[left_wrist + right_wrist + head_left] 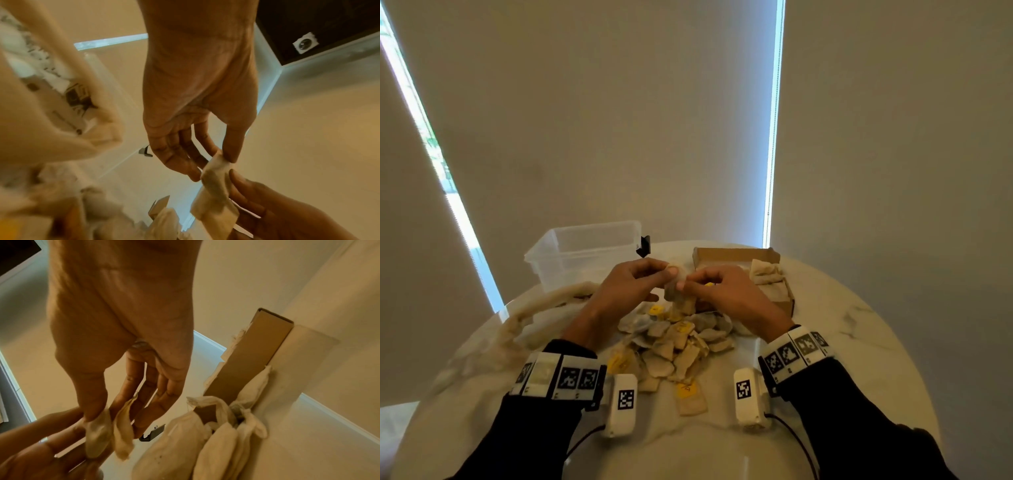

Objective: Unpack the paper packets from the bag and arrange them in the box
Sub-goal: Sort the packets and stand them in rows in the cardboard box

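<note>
Both hands meet above a heap of pale paper packets [678, 346], some with yellow tags, on the round marble table [842, 342]. My left hand [633, 277] pinches the top of a packet [216, 168] between thumb and forefinger. My right hand [719, 284] pinches two hanging packets [109, 433] by thumb and fingers. The brown cardboard box [736, 255] stands behind the right hand and holds several upright packets [765, 274] at its right end. The emptied cloth bag [541, 315] lies crumpled at the left.
A clear plastic tub [585, 253] stands at the back left with a small black clip [644, 246] beside it. Roller blinds [619, 102] hang close behind the table. The table's near edge [688, 459] runs in front of my wrists.
</note>
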Demonstrator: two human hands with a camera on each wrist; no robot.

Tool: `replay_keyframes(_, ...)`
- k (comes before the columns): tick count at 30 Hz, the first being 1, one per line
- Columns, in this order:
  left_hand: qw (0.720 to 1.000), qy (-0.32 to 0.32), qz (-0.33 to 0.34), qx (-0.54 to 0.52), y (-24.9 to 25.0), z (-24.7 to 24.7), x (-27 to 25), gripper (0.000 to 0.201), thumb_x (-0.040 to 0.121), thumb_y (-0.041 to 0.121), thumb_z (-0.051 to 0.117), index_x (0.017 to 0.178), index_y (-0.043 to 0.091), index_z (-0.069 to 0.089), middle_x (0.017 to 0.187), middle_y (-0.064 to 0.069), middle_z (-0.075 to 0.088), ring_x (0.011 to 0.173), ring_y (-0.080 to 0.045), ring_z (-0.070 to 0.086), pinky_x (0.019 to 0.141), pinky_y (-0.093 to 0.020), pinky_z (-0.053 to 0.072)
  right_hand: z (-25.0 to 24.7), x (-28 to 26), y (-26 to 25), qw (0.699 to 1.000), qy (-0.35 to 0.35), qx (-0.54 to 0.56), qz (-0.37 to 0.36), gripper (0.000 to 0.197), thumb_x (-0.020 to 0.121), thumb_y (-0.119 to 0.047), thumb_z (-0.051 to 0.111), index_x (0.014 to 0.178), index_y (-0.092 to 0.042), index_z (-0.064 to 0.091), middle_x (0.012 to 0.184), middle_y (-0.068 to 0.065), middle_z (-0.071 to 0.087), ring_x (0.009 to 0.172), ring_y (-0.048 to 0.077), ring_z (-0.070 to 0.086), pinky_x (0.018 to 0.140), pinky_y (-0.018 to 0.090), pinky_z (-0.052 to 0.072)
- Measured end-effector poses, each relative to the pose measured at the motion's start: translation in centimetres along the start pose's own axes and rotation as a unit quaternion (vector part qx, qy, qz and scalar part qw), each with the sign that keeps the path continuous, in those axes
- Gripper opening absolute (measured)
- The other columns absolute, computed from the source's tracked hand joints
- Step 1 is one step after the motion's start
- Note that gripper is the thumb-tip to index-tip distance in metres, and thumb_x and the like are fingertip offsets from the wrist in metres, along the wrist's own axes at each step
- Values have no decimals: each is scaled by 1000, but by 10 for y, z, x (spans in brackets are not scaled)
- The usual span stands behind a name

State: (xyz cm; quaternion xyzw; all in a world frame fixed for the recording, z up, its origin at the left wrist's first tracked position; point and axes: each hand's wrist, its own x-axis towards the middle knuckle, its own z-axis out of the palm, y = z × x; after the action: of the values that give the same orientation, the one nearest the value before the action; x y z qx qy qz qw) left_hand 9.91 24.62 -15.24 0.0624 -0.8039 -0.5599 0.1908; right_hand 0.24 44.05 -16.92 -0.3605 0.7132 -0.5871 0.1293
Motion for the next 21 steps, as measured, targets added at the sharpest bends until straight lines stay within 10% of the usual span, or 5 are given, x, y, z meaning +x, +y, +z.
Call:
replay_keyframes(5, 994, 2, -36, -108, -15, -6, -5, 28, 101, 28, 72, 121, 8, 72, 111, -13, 80, 104, -33, 78, 97, -50, 62, -28, 2, -2, 997, 69, 15, 37, 15, 94, -24, 82, 109, -21, 82, 109, 2, 81, 104, 22, 78, 90, 37, 66)
replay_keyframes(10, 995, -32, -56, -71, -21, -7, -9, 25, 99, 31, 74, 118, 14, 75, 108, -5, 81, 96, -22, 78, 75, -31, 65, -48, 34, -2, 985, 138, -97, 46, 19, 86, -15, 88, 100, -28, 83, 101, 3, 79, 95, 23, 78, 87, 39, 66)
replay_keyframes(21, 997, -16, -51, -62, -32, -10, -9, 22, 97, 33, 77, 113, 18, 76, 99, 4, 81, 83, -9, 77, 66, -24, 59, -27, 84, 11, 928, -91, -329, 146, 20, 85, -2, 84, 102, -10, 79, 97, 8, 79, 85, 20, 77, 80, 30, 65)
